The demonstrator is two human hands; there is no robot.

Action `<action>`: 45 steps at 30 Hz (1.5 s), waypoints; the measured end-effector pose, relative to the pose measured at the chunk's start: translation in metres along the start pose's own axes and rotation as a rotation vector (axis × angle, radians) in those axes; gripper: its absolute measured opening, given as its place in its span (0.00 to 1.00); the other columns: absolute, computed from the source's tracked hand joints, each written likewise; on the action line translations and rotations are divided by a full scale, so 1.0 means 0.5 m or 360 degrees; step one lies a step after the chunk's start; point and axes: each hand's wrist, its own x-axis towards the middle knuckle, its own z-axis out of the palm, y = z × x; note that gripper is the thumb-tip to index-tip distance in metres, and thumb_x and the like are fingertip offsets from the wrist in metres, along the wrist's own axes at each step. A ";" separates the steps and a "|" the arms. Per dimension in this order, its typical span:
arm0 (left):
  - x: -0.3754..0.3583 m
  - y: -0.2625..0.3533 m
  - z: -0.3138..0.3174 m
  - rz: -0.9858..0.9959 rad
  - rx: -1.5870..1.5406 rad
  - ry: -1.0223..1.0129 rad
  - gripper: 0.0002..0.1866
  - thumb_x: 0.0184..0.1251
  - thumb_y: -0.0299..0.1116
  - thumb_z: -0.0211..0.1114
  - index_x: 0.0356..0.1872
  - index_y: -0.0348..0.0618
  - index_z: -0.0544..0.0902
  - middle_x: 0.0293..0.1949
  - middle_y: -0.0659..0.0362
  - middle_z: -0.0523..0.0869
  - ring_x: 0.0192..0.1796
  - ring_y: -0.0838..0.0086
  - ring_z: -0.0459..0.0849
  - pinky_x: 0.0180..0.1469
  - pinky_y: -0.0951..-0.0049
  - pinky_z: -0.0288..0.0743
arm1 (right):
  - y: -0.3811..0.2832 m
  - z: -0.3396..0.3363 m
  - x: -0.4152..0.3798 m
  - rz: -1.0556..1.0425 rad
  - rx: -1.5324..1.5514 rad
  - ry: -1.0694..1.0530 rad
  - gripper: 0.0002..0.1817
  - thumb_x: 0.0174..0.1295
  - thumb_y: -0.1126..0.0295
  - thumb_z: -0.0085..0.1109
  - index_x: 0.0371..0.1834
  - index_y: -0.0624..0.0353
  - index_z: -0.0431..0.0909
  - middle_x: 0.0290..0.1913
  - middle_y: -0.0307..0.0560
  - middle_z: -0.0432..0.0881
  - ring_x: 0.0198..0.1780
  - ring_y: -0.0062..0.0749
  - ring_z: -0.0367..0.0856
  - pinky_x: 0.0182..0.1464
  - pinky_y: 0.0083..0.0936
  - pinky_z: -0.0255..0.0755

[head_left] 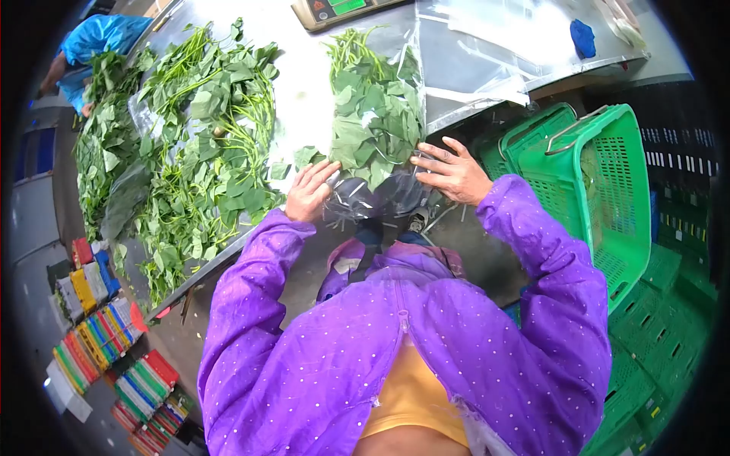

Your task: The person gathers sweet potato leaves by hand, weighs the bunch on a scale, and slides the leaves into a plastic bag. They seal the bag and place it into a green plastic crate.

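Observation:
In front of me, a clear plastic bag holds a bundle of leafy greens, stems pointing away. Its loose near end hangs over the table's front edge. My left hand is closed on the left side of this bag, fingers close together. On the opposite side, my right hand touches the bag's edge with fingers apart. A large heap of loose greens lies left of the bag.
A scale stands at the table's far side. Plastic sheets and a blue crumpled item lie to the right. Green crates stand beside the table at right. A person in blue sleeves is at far left, near stacked coloured crates.

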 end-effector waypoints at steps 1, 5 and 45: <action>-0.004 -0.004 -0.001 -0.0015 -0.0065 -0.0016 0.10 0.41 0.25 0.65 0.26 0.43 0.72 0.56 0.57 0.76 0.60 0.62 0.72 0.59 0.59 0.64 | 0.003 -0.002 -0.002 0.0079 0.0151 0.0054 0.15 0.51 0.74 0.56 0.43 0.49 0.77 0.56 0.35 0.74 0.66 0.31 0.62 0.65 0.41 0.48; 0.006 0.002 -0.034 -0.0190 -0.0375 0.0034 0.09 0.50 0.22 0.63 0.30 0.43 0.71 0.50 0.54 0.81 0.58 0.59 0.75 0.61 0.55 0.61 | 0.000 -0.032 0.004 0.0518 0.0803 0.0332 0.07 0.60 0.70 0.53 0.39 0.54 0.78 0.43 0.37 0.82 0.60 0.35 0.70 0.65 0.42 0.48; 0.073 0.088 -0.038 -0.1841 -0.2188 0.1058 0.06 0.60 0.26 0.60 0.35 0.45 0.71 0.26 0.59 0.79 0.17 0.83 0.72 0.13 0.84 0.64 | -0.048 -0.025 0.069 0.1826 0.2096 0.1029 0.13 0.66 0.63 0.45 0.30 0.62 0.69 0.17 0.45 0.73 0.14 0.27 0.72 0.15 0.20 0.68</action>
